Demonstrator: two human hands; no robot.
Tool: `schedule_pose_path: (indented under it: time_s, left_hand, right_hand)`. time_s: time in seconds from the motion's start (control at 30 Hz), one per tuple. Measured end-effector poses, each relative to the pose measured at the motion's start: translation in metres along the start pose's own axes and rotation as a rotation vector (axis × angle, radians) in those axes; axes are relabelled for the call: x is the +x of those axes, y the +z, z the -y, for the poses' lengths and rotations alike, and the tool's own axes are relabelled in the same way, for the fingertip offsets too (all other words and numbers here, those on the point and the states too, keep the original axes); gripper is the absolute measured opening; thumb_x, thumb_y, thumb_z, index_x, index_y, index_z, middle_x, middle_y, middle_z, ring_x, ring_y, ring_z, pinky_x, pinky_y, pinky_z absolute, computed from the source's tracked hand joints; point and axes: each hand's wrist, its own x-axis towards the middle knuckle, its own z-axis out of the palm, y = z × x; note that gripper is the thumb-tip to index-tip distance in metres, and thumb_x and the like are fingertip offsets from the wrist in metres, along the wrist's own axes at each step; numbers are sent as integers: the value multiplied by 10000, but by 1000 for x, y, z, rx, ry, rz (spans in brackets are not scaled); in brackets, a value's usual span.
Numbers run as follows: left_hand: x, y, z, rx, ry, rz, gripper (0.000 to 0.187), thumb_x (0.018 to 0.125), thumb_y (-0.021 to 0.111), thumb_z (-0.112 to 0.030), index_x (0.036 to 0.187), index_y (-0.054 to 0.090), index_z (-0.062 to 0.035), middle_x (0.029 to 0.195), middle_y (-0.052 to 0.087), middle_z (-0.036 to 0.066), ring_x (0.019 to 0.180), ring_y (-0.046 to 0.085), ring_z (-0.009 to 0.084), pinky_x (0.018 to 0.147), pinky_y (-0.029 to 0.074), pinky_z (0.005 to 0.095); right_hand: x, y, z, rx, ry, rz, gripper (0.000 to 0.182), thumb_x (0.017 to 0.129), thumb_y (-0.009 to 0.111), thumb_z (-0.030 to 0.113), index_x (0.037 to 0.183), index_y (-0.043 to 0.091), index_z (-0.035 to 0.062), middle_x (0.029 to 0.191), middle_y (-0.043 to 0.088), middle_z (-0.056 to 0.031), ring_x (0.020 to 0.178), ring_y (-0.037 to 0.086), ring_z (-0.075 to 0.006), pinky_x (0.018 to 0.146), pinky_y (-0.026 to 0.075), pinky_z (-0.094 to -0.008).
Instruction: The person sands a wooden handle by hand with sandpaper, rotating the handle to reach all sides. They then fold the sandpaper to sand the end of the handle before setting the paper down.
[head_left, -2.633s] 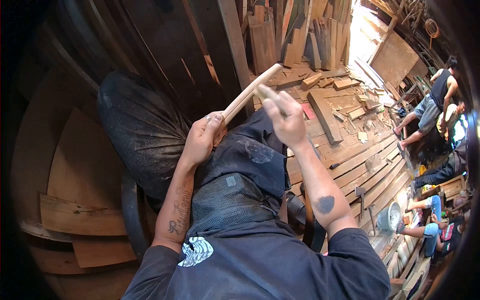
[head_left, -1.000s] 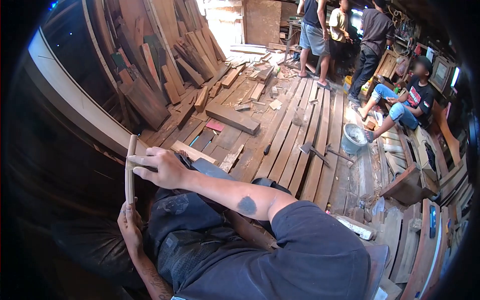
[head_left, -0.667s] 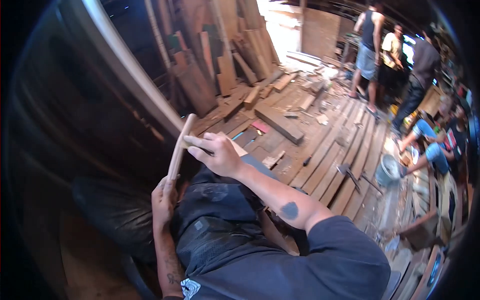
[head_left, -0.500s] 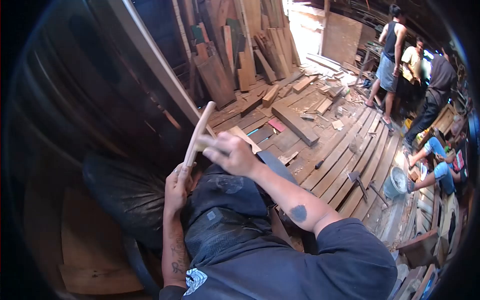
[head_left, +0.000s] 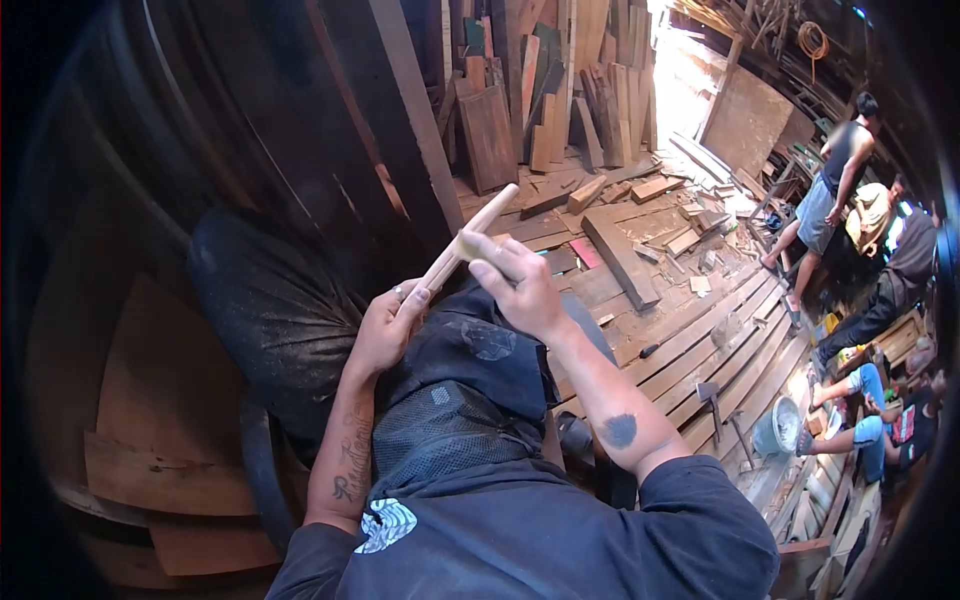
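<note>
A slim, slightly curved piece of pale wood [head_left: 492,209] points up and to the right above my lap. My left hand [head_left: 386,325] grips its lower end, fingers wrapped round it. Against the middle of the wood, my right hand [head_left: 520,287] pinches a small yellowish piece [head_left: 468,248], which looks like a folded sheet or pad; its exact kind is hard to tell. The far tip of the wood sticks out free beyond my right hand.
Wood offcuts and a thick beam [head_left: 618,258] lie on the slatted floor [head_left: 690,350]. Boards [head_left: 487,135] lean at the back. At right are a hammer-like tool [head_left: 710,405], a bucket [head_left: 777,428] and several people, one standing [head_left: 838,180].
The view has swung left, so the room appears further right. The wood now tilts more to the right, and my right hand has shifted right in view, still against it.
</note>
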Motion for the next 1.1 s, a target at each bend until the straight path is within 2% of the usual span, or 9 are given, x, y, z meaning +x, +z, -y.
schedule_pose_path:
  time_s: [0.27, 0.33, 0.4, 0.5, 0.57, 0.73, 0.87, 1.03, 1.1]
  left_hand:
    - [1, -2, 5, 24, 12, 22, 475, 1159, 556, -345, 1380, 658, 62, 829, 605, -18, 666, 440, 45, 624, 394, 215]
    - [0, -3, 6, 10, 38, 15, 470, 1158, 557, -345, 1372, 661, 61, 832, 611, -14, 668, 442, 44, 620, 388, 215]
    - [1, -4, 6, 10, 31, 4, 475, 1158, 556, -350, 1375, 660, 59, 831, 611, -14, 670, 444, 44, 616, 384, 217]
    - [0, -3, 6, 27, 22, 5, 483, 1156, 559, -360, 1377, 659, 57, 830, 609, -14, 671, 443, 43, 614, 377, 218]
    - [1, -3, 5, 32, 24, 11, 486, 1154, 562, -366, 1373, 661, 57, 829, 606, -14, 673, 442, 44, 616, 372, 219]
    - [-1, -3, 3, 27, 19, 7, 489, 1149, 571, -375, 1353, 668, 59, 820, 592, -19, 677, 440, 45, 624, 363, 217]
    - [0, -1, 1, 59, 29, 32, 484, 1148, 572, -377, 1335, 677, 57, 820, 587, -25, 679, 444, 44, 621, 366, 216]
    - [-4, -1, -2, 21, -9, 26, 474, 1148, 574, -385, 1371, 693, 16, 774, 506, -73, 669, 433, 28, 608, 362, 213]
    - [-4, 0, -4, 44, -17, 37, 464, 1155, 559, -386, 1340, 702, 15, 770, 515, -68, 667, 447, 34, 609, 368, 218]
  right_hand:
    - [7, -5, -12, 2, -11, -51, 393, 1028, 737, 278, 1376, 759, 96, 859, 684, -147, 828, 669, -289, 784, 536, -387]
    - [0, -7, 5, -8, -18, 149, 408, 1035, 732, 287, 1403, 748, 111, 801, 618, -125, 798, 632, -255, 757, 520, -384]
    - [6, -6, 1, -45, -57, 97, 395, 1044, 723, 281, 1393, 751, 97, 789, 604, -131, 780, 631, -254, 740, 515, -395]
    - [16, -13, -8, -40, 157, -99, 386, 1046, 718, 261, 1376, 751, 65, 790, 615, -127, 741, 626, -253, 723, 517, -404]
    - [14, -6, -17, 15, 8, -125, 384, 1050, 712, 259, 1376, 749, 59, 794, 623, -123, 748, 632, -249, 727, 522, -399]
    - [12, -13, -13, -62, -1, -55, 388, 1058, 696, 253, 1394, 741, 64, 823, 668, -123, 782, 660, -254, 761, 543, -385]
    - [19, -14, -31, -53, 37, -296, 430, 1061, 691, 264, 1449, 703, 79, 1018, 767, -170, 936, 746, -279, 838, 577, -382]
    - [3, -5, -7, -14, 30, 81, 467, 1062, 702, 288, 1467, 680, 57, 1200, 780, -191, 1124, 742, -294, 978, 562, -419]
    - [9, -6, -16, -20, 7, -129, 477, 1064, 703, 286, 1472, 670, 40, 1209, 780, -183, 1095, 742, -285, 953, 564, -423]
